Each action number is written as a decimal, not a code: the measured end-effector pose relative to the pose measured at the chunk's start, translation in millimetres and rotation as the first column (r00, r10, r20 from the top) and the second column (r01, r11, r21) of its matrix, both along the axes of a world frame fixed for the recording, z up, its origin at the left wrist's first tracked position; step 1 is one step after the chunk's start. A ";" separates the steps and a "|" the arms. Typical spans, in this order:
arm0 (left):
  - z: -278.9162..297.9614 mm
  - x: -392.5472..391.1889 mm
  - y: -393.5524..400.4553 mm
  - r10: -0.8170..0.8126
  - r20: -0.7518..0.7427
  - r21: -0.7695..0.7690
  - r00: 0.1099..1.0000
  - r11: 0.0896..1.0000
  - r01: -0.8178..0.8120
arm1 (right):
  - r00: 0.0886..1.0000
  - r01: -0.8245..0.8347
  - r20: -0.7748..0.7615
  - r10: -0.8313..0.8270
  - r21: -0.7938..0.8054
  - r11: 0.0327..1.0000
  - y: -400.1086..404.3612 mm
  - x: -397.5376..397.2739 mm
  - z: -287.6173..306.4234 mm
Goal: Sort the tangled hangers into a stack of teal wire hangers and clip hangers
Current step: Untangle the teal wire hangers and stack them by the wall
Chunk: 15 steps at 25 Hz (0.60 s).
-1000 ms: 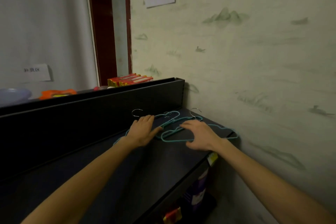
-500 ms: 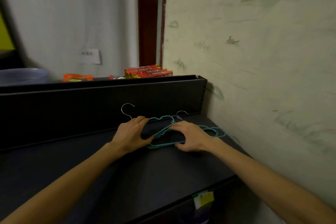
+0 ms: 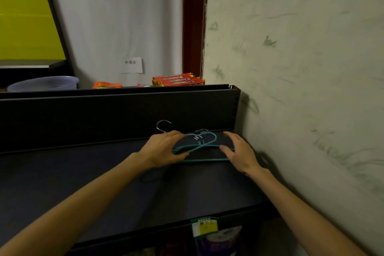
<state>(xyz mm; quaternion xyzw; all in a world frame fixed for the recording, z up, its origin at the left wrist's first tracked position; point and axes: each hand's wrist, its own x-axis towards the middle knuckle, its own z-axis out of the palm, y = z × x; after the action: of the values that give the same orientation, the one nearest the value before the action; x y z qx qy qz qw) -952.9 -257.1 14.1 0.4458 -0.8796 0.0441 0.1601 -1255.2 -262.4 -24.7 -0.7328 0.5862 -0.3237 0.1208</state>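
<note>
- The teal wire hangers (image 3: 199, 147) are seen lying flat in an overlapped bundle at the far end of the dark tabletop (image 3: 187, 189), close to its raised back panel (image 3: 116, 118) and near the wall at 3 o'clock.
- They are judged light, thin and springy; the coated wire is likely to slide on the smooth top, and the hooks may snag one another.
- A hold is best taken on the shoulder curves or the straight bottom bar, away from the silver hooks (image 3: 200, 132) at 12 o'clock of the bundle.
- The left hand (image 3: 164, 149) is laid at 9 o'clock of the bundle, fingers loosely extended over the wire, thumb touching the shoulder end.
- The right hand (image 3: 239, 151) is spread at 3 o'clock, thumb against the bar end; nothing is clasped.
- A separate silver hook (image 3: 163, 125) is seen beyond the left fingers; its hanger type cannot be told.
</note>
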 end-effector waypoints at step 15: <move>-29.1 -32.7 -22.0 0.205 0.003 0.097 0.979 0.974 -0.204 | 0.978 0.199 -0.057 -0.202 -0.061 0.978 -2.3 -6.1 -17.1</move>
<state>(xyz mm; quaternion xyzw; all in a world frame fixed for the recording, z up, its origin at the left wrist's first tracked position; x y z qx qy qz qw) -985.6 -279.0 -14.9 0.5413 -0.8296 0.0162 0.1362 -1261.3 -264.6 -41.8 -0.6828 0.6516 -0.3268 0.0487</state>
